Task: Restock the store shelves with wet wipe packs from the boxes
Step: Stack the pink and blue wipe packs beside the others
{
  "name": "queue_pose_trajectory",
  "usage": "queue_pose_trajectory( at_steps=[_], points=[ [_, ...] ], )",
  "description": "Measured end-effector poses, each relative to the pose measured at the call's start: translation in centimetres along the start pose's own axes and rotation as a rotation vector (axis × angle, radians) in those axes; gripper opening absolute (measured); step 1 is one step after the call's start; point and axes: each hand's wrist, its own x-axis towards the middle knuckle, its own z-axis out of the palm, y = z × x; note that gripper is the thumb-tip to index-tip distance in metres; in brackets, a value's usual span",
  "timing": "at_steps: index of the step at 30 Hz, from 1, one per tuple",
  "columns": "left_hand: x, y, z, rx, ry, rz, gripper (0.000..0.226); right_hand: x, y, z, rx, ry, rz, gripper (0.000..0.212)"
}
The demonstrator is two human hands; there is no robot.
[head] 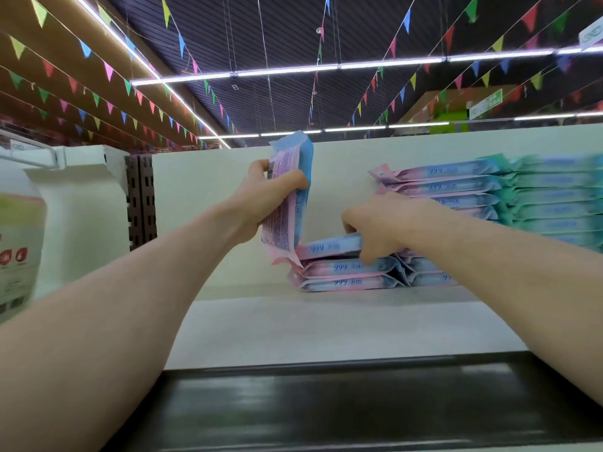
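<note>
On the white top shelf [326, 324] lies a low stack of pink-and-blue wet wipe packs [346, 275]. My left hand [261, 203] is shut on a few packs [288, 197] held upright on end, just left of that stack. The top pack of the stack [329, 246] is gripped at its right end by my right hand [378, 226]. Behind my right hand a taller pile of the same packs [447, 184] rises against the back panel.
Green-and-blue packs [554, 197] are piled at the right of the shelf. The shelf's dark front rail [326, 399] runs across the bottom. A slotted upright [140, 203] and a neighbouring white shelf unit [81, 190] stand at the left.
</note>
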Motion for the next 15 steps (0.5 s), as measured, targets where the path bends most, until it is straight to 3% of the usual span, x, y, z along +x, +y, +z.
queue_pose_trajectory(
  at_steps=[2,4,10,13,15],
  points=[
    [0.1,-0.1,0.1,0.005,0.003,-0.006,0.062,0.1,-0.1,0.3,0.019,-0.028,-0.002,0.050],
    [0.1,-0.2,0.1,0.012,0.000,-0.005,0.059,0.5,-0.2,0.6,0.016,-0.011,-0.018,0.054],
    [0.2,-0.2,0.1,0.069,0.010,0.011,0.066,1.3,-0.6,1.2,-0.159,0.034,-0.065,0.008],
    [0.1,-0.1,0.2,0.075,0.024,0.024,0.055,1.3,-0.4,1.2,-0.062,-0.018,-0.060,0.035],
    [0.0,0.0,0.2,0.068,0.016,0.020,0.053,1.2,-0.3,1.0,0.008,0.005,-0.080,0.039]
  ],
)
